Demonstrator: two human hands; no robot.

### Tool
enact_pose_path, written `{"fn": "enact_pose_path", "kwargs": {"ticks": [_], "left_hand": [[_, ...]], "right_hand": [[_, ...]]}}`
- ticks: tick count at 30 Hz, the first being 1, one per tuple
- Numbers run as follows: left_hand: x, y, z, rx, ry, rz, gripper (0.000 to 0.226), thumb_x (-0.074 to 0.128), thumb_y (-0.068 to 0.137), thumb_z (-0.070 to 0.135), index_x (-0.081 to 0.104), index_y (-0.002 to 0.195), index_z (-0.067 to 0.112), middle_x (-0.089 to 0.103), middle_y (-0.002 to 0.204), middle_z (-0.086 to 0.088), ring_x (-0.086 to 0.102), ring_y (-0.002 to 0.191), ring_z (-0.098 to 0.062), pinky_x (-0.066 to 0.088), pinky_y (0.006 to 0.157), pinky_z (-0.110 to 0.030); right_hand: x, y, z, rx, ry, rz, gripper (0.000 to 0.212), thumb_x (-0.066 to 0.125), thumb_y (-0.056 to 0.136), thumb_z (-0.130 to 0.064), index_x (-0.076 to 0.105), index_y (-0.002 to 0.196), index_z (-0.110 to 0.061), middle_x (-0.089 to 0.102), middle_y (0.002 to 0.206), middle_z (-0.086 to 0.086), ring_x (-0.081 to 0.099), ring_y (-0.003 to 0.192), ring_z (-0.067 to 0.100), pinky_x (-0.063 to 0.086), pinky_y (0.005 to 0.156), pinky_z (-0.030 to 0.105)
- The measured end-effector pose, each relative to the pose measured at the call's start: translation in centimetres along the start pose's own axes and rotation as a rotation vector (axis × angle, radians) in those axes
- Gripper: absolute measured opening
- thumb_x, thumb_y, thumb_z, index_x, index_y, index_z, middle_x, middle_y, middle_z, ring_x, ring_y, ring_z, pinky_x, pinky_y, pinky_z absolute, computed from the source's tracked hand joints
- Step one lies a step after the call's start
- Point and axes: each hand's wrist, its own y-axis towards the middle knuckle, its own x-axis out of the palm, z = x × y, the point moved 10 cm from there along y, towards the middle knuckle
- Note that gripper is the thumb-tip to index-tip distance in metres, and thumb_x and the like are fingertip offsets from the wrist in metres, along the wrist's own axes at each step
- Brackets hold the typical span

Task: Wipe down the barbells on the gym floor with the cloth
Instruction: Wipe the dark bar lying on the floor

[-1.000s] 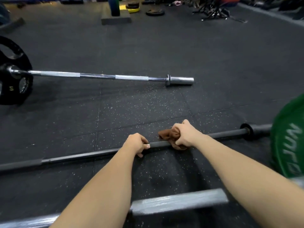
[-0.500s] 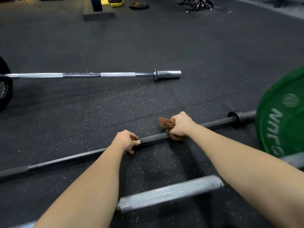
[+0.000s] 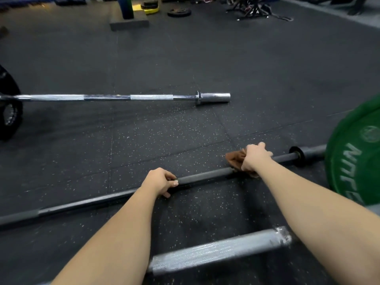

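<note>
A dark barbell [image 3: 205,175] lies across the black rubber floor in front of me, slanting up to the right. My left hand [image 3: 159,182] grips its shaft near the middle. Further right, my right hand [image 3: 255,156] holds a brown cloth [image 3: 234,158] wrapped around the same shaft, close to the collar [image 3: 297,155]. A green bumper plate [image 3: 355,153] sits on that end. A chrome barbell [image 3: 115,97] lies farther away, its bare sleeve [image 3: 214,98] pointing right. A thick silver bar [image 3: 218,249] lies nearest me, under my forearms.
A black plate [image 3: 9,112] loads the chrome bar's left end. At the far edge stand a grey block [image 3: 129,22], loose plates [image 3: 178,12] and a tangle of stands and straps [image 3: 255,8]. Speckled floor stretches between the bars.
My right hand has slid the cloth rightward along the dark bar toward the collar, widening the gap to my left hand. The view has shifted, showing more of the green plate.
</note>
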Motion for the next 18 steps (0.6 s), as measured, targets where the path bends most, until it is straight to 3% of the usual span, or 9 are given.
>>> {"fn": "enact_pose_path", "kwargs": {"ticks": [3,6,9,12,15,18], "left_hand": [[0.0,-0.1,0.0,0.004,-0.004,0.005,0.025,0.073,0.095,0.027,0.073,0.120,0.025,0.074,0.110,0.002,0.077,0.068,-0.018,0.050,0.058,-0.023],[-0.1,-0.4,0.1,0.010,0.001,0.006,0.026,0.073,0.095,0.026,0.073,0.121,0.024,0.074,0.108,0.002,0.077,0.069,-0.019,0.050,0.058,-0.024],[0.0,-0.3,0.1,0.007,-0.006,-0.006,0.024,0.072,0.096,0.024,0.073,0.120,0.025,0.074,0.109,0.002,0.077,0.071,-0.020,0.048,0.051,-0.021],[-0.1,-0.4,0.0,0.002,-0.020,0.002,0.028,0.073,0.095,0.026,0.073,0.123,0.024,0.073,0.114,0.001,0.076,0.068,-0.017,0.050,0.055,-0.024],[-0.1,-0.3,-0.1,-0.005,-0.026,-0.001,0.027,0.073,0.095,0.027,0.072,0.122,0.026,0.072,0.116,0.001,0.076,0.067,-0.015,0.052,0.060,-0.026],[-0.2,-0.3,-0.2,0.001,-0.034,-0.001,0.026,0.074,0.095,0.027,0.072,0.121,0.026,0.073,0.114,0.001,0.076,0.067,-0.016,0.052,0.060,-0.026]], "right_hand": [[1.6,-1.4,-5.1,-0.218,0.128,-0.057,0.063,0.086,0.071,-0.029,0.053,0.124,-0.025,0.037,0.132,0.008,0.054,0.117,0.038,0.051,0.089,0.036],[3.5,-4.5,-11.3,-0.506,0.233,-0.118,0.055,0.084,0.068,-0.022,0.059,0.117,-0.026,0.044,0.119,0.005,0.056,0.101,0.029,0.051,0.085,0.032],[4.3,-5.4,-13.1,-0.590,0.193,-0.132,0.049,0.080,0.069,-0.019,0.061,0.113,-0.030,0.041,0.114,0.002,0.056,0.103,0.033,0.055,0.090,0.040],[3.3,-2.3,-9.7,-0.425,0.189,-0.091,0.040,0.083,0.070,-0.026,0.060,0.102,-0.030,0.047,0.123,0.006,0.058,0.110,0.037,0.054,0.094,0.040],[1.0,1.6,-2.4,-0.136,0.187,-0.020,0.067,0.085,0.071,-0.032,0.058,0.132,-0.029,0.047,0.138,0.012,0.055,0.123,0.037,0.049,0.101,0.038],[-0.3,3.3,4.8,0.115,0.183,0.036,0.064,0.083,0.077,-0.025,0.053,0.134,-0.023,0.037,0.137,0.013,0.050,0.123,0.041,0.043,0.085,0.038]]}}
